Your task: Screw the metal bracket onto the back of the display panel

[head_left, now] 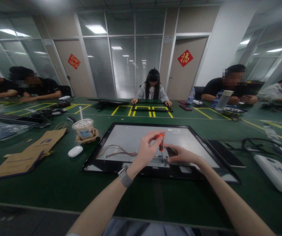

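In front of me a monitor panel (116,132) with a black frame and a grey back lies flat on the green table. My left hand (147,147), with a watch on its wrist, grips the orange and black handle of a screwdriver (161,141). The screwdriver stands upright, its tip down at a small strip near the panel's near edge. Beside the shaft, my right hand (184,155) rests low over the panel, thumb and forefinger apart; its other fingers are partly hidden. Thin coloured wires (122,150) run across the panel's left part.
To the left are a drink cup (83,127) with a straw, a white oval case (75,151) and a brown paper bag (30,154). A black phone (226,153) and a white power bank (276,173) lie right. Across the table a person handles a black frame (153,107).
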Action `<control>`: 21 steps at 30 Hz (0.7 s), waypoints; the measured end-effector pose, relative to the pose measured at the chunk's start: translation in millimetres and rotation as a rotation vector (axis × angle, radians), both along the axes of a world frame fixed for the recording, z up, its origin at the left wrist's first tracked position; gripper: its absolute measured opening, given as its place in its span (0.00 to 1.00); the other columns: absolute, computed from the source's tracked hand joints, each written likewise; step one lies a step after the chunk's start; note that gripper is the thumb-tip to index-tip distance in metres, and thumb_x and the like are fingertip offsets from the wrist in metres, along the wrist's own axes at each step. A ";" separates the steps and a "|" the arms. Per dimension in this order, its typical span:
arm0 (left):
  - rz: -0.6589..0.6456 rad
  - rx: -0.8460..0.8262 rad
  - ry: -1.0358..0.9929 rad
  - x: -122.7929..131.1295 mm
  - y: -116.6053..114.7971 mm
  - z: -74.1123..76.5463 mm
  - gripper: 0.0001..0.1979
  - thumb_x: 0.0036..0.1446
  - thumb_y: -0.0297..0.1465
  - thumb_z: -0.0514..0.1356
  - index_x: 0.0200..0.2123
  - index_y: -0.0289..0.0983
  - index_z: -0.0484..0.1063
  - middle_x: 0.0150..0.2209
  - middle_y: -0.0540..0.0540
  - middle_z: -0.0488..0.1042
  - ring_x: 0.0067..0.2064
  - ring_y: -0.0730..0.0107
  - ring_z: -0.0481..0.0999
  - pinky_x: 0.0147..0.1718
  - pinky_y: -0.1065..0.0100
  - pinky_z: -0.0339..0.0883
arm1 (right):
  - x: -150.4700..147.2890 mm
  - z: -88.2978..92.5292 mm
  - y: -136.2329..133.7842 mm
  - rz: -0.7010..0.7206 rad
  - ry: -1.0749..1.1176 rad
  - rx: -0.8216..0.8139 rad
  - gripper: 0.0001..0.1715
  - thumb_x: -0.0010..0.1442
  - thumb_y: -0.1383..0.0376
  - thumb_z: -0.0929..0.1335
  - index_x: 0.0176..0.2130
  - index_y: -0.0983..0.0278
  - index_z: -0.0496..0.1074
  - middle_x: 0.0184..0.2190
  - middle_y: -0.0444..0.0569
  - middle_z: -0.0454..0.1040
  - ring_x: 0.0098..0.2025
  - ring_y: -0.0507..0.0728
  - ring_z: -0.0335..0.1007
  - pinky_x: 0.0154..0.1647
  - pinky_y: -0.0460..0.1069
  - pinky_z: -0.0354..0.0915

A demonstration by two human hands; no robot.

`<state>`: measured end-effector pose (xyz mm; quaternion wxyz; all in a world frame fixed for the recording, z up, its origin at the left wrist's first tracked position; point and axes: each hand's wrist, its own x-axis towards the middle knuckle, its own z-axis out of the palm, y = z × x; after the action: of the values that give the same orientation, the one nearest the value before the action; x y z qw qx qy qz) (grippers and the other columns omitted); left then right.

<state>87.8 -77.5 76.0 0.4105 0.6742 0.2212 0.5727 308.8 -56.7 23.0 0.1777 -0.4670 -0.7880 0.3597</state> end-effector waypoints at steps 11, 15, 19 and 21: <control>0.150 0.049 -0.002 1.5 1.9 -5.1 0.04 0.52 0.32 0.65 0.32 0.38 0.78 0.34 0.48 0.64 0.37 0.72 0.68 0.39 0.68 0.66 | -2.4 4.9 -2.8 0.001 -0.004 -0.020 0.46 0.49 0.47 0.71 0.61 0.60 0.60 0.61 0.51 0.62 0.62 0.67 0.57 0.63 0.60 0.53; 0.100 0.039 0.027 -0.5 -0.3 0.2 0.09 0.60 0.32 0.58 0.38 0.37 0.77 0.37 0.45 0.68 0.38 0.70 0.70 0.38 0.68 0.66 | -1.4 2.6 -1.0 0.004 -0.006 -0.015 0.47 0.49 0.47 0.72 0.62 0.59 0.60 0.63 0.51 0.60 0.63 0.65 0.55 0.65 0.60 0.50; 0.041 -0.010 -0.007 -0.4 1.2 -0.1 0.12 0.64 0.32 0.52 0.43 0.36 0.75 0.36 0.45 0.71 0.39 0.69 0.71 0.40 0.67 0.66 | -1.5 2.3 -1.0 0.013 0.009 -0.009 0.47 0.49 0.47 0.71 0.62 0.60 0.59 0.63 0.51 0.60 0.64 0.64 0.54 0.65 0.59 0.49; 0.038 -0.017 -0.003 -0.1 2.2 -1.3 0.11 0.63 0.32 0.54 0.41 0.37 0.75 0.39 0.44 0.71 0.41 0.68 0.71 0.41 0.67 0.66 | -1.5 2.6 -1.4 0.020 0.010 0.000 0.46 0.49 0.47 0.71 0.62 0.60 0.59 0.63 0.50 0.61 0.63 0.65 0.55 0.65 0.60 0.50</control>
<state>87.7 -75.3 74.8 0.4057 0.6653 0.2385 0.5796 307.2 -58.1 25.6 0.1780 -0.4573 -0.7917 0.3639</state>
